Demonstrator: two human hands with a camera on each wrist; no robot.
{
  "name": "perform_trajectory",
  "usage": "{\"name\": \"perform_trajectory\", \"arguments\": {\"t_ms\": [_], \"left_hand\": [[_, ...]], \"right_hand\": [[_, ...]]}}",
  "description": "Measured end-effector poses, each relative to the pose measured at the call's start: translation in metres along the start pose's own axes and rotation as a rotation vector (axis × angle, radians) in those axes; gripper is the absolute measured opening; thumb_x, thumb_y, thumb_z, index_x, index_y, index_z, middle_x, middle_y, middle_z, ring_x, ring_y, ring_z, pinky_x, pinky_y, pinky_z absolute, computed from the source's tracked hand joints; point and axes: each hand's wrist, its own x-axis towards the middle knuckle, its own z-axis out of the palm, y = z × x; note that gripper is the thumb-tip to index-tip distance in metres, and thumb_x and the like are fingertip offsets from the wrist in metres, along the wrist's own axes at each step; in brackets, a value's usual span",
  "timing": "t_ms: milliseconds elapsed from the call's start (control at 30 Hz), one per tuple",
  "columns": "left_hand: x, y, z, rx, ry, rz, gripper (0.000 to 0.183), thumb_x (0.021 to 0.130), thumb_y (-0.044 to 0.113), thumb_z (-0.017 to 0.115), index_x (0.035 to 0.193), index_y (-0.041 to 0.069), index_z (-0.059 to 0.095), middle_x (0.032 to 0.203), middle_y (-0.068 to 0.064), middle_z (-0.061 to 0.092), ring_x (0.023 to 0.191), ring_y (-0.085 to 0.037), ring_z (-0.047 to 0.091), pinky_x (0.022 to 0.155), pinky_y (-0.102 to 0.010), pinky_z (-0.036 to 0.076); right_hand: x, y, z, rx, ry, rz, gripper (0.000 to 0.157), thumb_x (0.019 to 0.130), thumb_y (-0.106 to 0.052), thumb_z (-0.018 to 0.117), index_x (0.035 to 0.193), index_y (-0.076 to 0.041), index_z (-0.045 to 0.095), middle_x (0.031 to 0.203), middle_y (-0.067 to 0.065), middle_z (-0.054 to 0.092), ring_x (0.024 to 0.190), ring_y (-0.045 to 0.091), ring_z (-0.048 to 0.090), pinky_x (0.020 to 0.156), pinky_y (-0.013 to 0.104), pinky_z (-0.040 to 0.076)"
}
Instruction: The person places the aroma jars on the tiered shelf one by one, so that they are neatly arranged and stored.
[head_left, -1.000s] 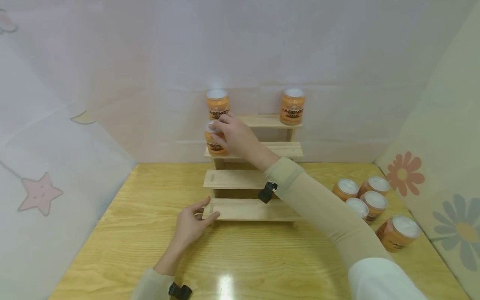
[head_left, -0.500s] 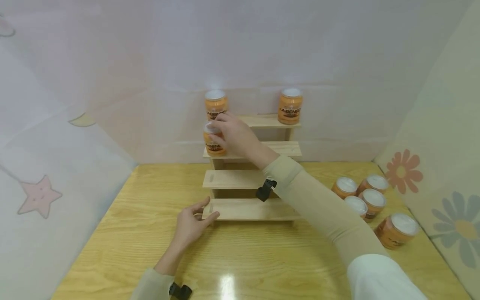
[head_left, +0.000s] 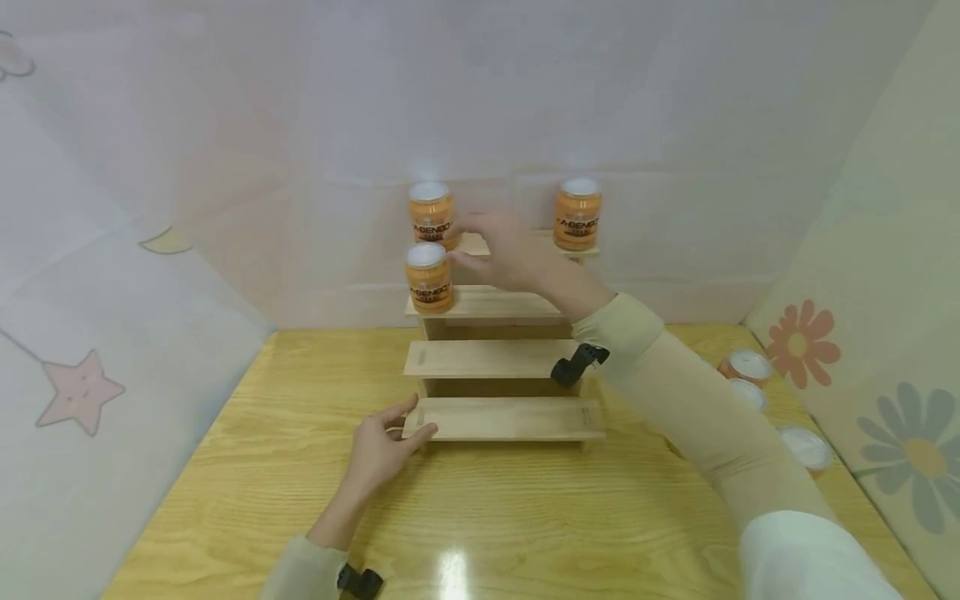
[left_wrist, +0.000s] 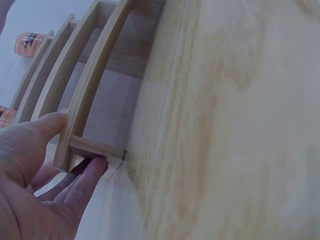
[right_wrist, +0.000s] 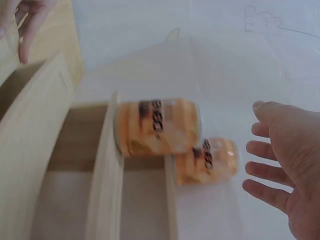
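A wooden shelf rack [head_left: 480, 358] with stepped tiers stands on the table. On its second tier from the top, at the left end, an orange can [head_left: 430, 283] stands upright. Two more cans are on the top tier, a left can [head_left: 431, 212] and a right can [head_left: 577, 215]. My right hand [head_left: 510, 250] is just right of the second-tier can, fingers spread and holding nothing; the right wrist view shows a gap between that hand [right_wrist: 295, 155] and the cans. My left hand [head_left: 378, 450] grips the left end of the lowest tier, thumb on top and fingers beneath.
At the right of the table [head_left: 525, 517] several more cans stand together, among them a front can [head_left: 806, 450] and a back can [head_left: 748, 367], partly hidden by my right sleeve. A cloth wall [head_left: 300, 250] rises behind the rack.
My right hand has let go of the can on the second tier and moved to the right. The can stays upright there. My left hand has stayed on the lowest tier.
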Motion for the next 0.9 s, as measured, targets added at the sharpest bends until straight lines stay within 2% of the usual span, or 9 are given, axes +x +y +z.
{"name": "perform_trajectory", "arguments": {"t_ms": [167,333,467,633,767,900], "left_hand": [[0.001,0.001,0.002,0.008,0.005,-0.008,0.066,0.091,0.031,0.088,0.150,0.014,0.062,0.143,-0.018,0.065,0.085,-0.017,0.078,0.062,-0.022,0.061],[0.001,0.003,0.001,0.030,0.016,0.013,0.068,0.091,0.031,0.088,0.150,0.012,0.062,0.145,-0.022,0.065,0.092,-0.022,0.079,0.063,-0.021,0.061],[0.000,0.005,-0.001,0.039,0.025,0.019,0.069,0.091,0.031,0.088,0.151,0.011,0.061,0.149,-0.022,0.062,0.100,-0.027,0.080,0.066,-0.020,0.062],[0.000,0.005,-0.002,0.034,0.015,0.010,0.069,0.091,0.030,0.088,0.151,0.010,0.060,0.146,-0.022,0.062,0.097,-0.026,0.080,0.065,-0.023,0.063],[0.002,0.003,0.000,0.034,0.009,-0.003,0.069,0.091,0.031,0.088,0.151,0.012,0.060,0.147,-0.023,0.061,0.098,-0.024,0.080,0.064,-0.022,0.062],[0.000,0.001,0.002,0.044,0.013,-0.007,0.068,0.091,0.032,0.088,0.151,0.013,0.061,0.152,-0.021,0.060,0.103,-0.027,0.078,0.065,-0.022,0.062]], "right_hand": [[-0.024,0.012,-0.031,-0.076,0.038,-0.003,0.034,0.103,-0.030,0.073,0.127,-0.006,0.074,0.127,0.012,0.076,0.119,0.032,0.068,0.105,0.046,0.057],[-0.052,0.026,-0.053,-0.120,0.065,0.002,0.031,0.099,-0.026,0.077,0.120,-0.004,0.076,0.116,0.014,0.077,0.108,0.033,0.070,0.094,0.049,0.061],[-0.070,0.041,-0.060,-0.141,0.084,0.006,0.028,0.098,-0.023,0.079,0.117,-0.003,0.076,0.108,0.014,0.077,0.100,0.033,0.070,0.090,0.050,0.059],[-0.089,0.058,-0.066,-0.139,0.098,0.010,0.024,0.097,-0.016,0.080,0.113,0.001,0.076,0.108,0.018,0.078,0.098,0.037,0.073,0.087,0.052,0.063],[-0.106,0.069,-0.072,-0.134,0.082,0.073,0.023,0.096,-0.014,0.079,0.114,0.002,0.076,0.110,0.019,0.078,0.100,0.035,0.071,0.085,0.052,0.063],[-0.126,0.081,-0.077,-0.176,0.065,0.109,0.024,0.097,-0.017,0.079,0.113,0.001,0.077,0.108,0.017,0.078,0.099,0.034,0.070,0.084,0.050,0.064]]}}
